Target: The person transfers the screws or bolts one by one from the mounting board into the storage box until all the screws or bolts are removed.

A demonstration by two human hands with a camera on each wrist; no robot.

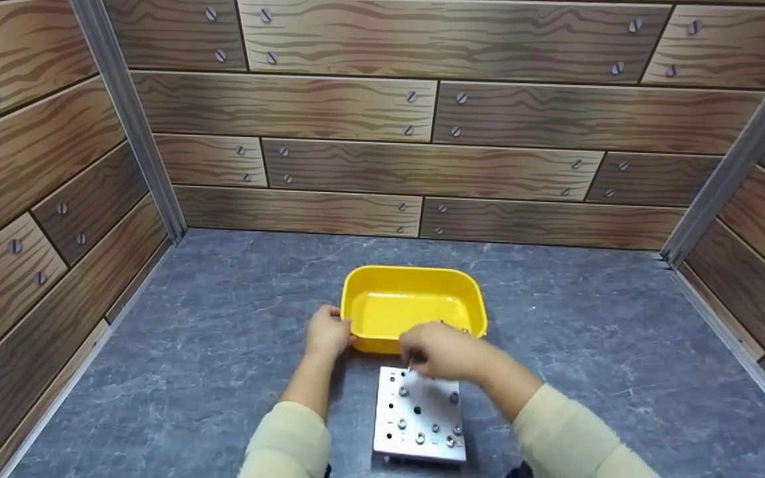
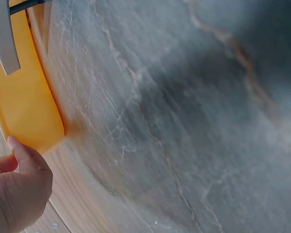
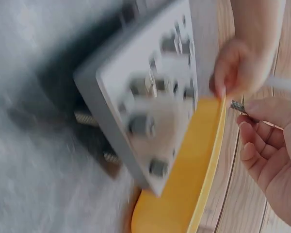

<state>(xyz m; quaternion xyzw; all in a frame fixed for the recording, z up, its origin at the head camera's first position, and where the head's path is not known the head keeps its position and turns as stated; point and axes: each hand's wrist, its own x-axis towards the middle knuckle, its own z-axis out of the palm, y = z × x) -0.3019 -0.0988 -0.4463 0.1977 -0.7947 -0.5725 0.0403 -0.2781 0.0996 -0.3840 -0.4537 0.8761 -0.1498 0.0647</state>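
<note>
My left hand (image 1: 328,332) grips the near left corner of a yellow plastic bin (image 1: 372,345), thumb and fingers at its wall. Over the far edge of a metal plate (image 1: 432,401), my right hand (image 1: 445,350) pinches a small threaded bolt (image 3: 237,106) between thumb and finger. The plate stands raised, just in front of the bin. Several socket-head bolts (image 1: 420,438) sit in its holes, while other holes are bare. Threaded ends (image 3: 86,118) stick out beneath it. My right hand hides part of the plate's far edge and the bin's near rim.
A grey marbled tabletop (image 1: 236,318) lies beneath everything. Wood-patterned walls (image 1: 329,166) enclose the back and both sides, with metal posts (image 1: 137,126) at the corners. A few small metal parts (image 1: 465,330) show at the bin's near right, partly hidden.
</note>
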